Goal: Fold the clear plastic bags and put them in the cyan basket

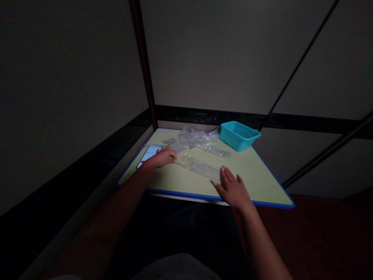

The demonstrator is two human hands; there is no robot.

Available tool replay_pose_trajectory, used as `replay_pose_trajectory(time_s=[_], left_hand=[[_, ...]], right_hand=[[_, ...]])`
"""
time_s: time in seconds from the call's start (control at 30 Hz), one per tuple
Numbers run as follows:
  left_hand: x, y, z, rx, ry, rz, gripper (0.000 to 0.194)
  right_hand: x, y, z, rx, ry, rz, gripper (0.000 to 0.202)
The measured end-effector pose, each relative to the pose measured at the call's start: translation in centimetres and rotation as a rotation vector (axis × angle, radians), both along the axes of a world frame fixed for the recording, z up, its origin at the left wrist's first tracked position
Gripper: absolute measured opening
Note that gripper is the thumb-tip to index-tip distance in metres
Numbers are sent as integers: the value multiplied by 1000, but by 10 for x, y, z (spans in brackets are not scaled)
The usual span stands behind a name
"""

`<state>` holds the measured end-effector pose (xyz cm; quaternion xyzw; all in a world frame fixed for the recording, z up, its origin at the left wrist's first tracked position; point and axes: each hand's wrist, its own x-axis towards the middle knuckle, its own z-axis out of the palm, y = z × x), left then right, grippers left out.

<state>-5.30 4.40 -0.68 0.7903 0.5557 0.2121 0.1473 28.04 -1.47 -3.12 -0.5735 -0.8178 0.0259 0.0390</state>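
Note:
A clear plastic bag [201, 167] lies flat and slightly wrinkled on the pale table [256, 175], stretched between my hands. My left hand [166, 156] pinches its left end, fingers closed. At its right end my right hand [233, 186] rests palm down with the fingers spread, the fingertips on or beside the bag's edge. Beyond it, more clear plastic bags [198, 138] lie in a crumpled heap.
A lit phone [147, 154] lies at the table's left side, partly behind my left hand. At the back right stands a turquoise plastic basket [237, 138]. The table has a blue edge, with walls behind and to the left.

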Motion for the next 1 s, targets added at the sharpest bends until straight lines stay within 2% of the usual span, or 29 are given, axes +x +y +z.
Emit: replay_pose_trajectory(time_s=[0.27, 0.37, 0.43, 0.5, 0.63, 0.7, 0.83, 1.0], left_hand=[[12, -7, 4, 42, 58, 77, 12], [31, -17, 8, 165, 132, 200, 22], [51, -28, 9, 254, 174, 222, 31], [75, -43, 8, 283, 197, 140, 39], [120, -72, 0, 222, 239, -184, 63], [137, -81, -6, 174, 256, -297, 70], [159, -81, -14, 122, 253, -332, 72], [172, -70, -11, 65, 260, -326, 75]], right_hand=[[1, 0, 1, -17, -6, -2, 74], [1, 0, 1, -23, -4, -1, 74], [0, 0, 1, -23, -5, -4, 74], [0, 0, 1, -19, -6, -7, 73], [0, 1, -1, -6, -20, -2, 70], [0, 1, -1, 0, -33, 2, 67], [1, 1, 1, -15, -56, 7, 62], [1, 1, 5, -38, -75, 14, 61]])
